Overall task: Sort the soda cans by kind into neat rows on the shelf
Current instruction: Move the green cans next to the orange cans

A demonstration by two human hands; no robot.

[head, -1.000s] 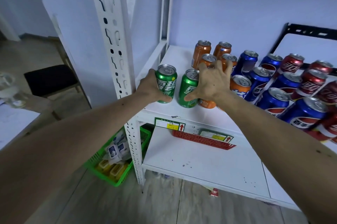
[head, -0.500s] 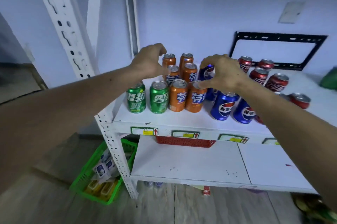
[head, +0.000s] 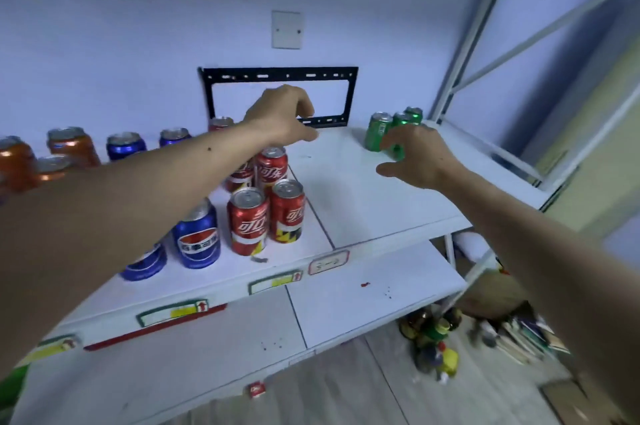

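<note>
With both hands empty, the right hand (head: pixel 420 158) with fingers spread could topple the green aluminium soda cans (head: pixel 379 130) on the white shelf (head: pixel 363 189), far right.

cola cans (head: pixel 266 213) left on shelf (head: pixel 363 203), lemon-lime cans (head: pixel 384 130) far right

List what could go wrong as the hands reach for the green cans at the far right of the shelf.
1. The green cans stand bunched together; the right hand, fingers spread and holding nothing, might knock one over while grabbing another.
2. The left hand and forearm pass just above the red cans; dropping the arm could topple them into the blue cans.
</note>
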